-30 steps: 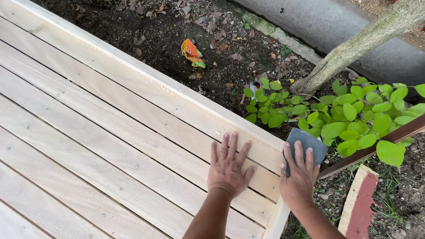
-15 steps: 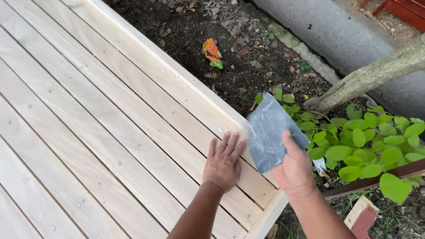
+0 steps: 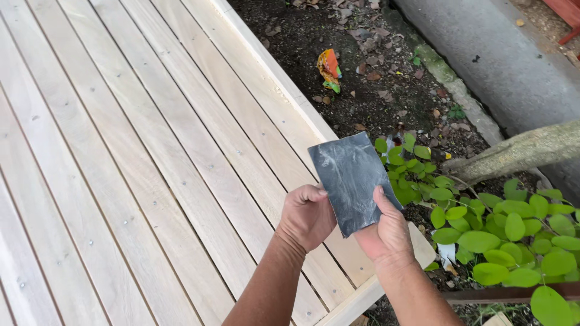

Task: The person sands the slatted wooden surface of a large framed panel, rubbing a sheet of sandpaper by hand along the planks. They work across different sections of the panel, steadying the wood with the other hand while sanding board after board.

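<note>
Fingers [image 3: 315,194] of left hand [image 3: 307,216] curled closed, gripping left edge of dark grey sandpaper sheet [image 3: 352,179]. Right hand [image 3: 382,232] pinches sheet's lower right portion, thumb [image 3: 383,202] pressed on top face, remaining fingers hidden behind sheet. Sheet held flat, raised above near corner of pale slatted wooden table [image 3: 151,163]. Beyond table edge: bare soil [image 3: 374,66], orange-green wrapper scrap [image 3: 329,67], leafy green plant [image 3: 501,235], tree trunk [image 3: 519,154], grey concrete strip [image 3: 495,54].
</note>
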A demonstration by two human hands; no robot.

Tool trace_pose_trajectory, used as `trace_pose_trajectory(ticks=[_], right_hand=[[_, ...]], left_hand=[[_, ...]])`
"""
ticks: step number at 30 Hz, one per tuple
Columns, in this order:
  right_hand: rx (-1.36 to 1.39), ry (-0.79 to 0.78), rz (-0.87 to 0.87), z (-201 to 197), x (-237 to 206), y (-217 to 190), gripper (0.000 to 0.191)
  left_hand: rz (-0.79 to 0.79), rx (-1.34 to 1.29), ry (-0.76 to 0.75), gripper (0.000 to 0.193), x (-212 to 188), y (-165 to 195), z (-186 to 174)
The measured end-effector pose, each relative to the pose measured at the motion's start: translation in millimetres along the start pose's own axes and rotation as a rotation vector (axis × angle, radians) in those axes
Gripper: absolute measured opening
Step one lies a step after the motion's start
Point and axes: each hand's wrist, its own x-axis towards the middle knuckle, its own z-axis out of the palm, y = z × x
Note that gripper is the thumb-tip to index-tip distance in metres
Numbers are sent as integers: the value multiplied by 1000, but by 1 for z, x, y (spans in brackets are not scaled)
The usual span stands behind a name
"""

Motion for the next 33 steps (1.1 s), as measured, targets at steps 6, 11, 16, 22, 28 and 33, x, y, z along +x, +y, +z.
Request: trace_pose_trajectory(ticks=[6,11,16,22,28,33], right_hand=[[-224,-114,19,36,7,26,53],[-874,-108,-325,38,18,68,62],[-1628,-281,-699,52,32,140,67],[-2095,50,-893,77,40,195,66],[-2174,140,-798,88,38,201,62],[-2209,150,-803,93,41,207,63]], left_hand=[[178,377,666,50,-19,51,14],[741,1694,976,46,-77,143,-14],[184,2790,936,69,-139,161,-105],[136,2336,1000,82,-144,108,-114],[73,2327,858,86,-206,61,-108],[19,2308,1101,82,-189,146,-161]])
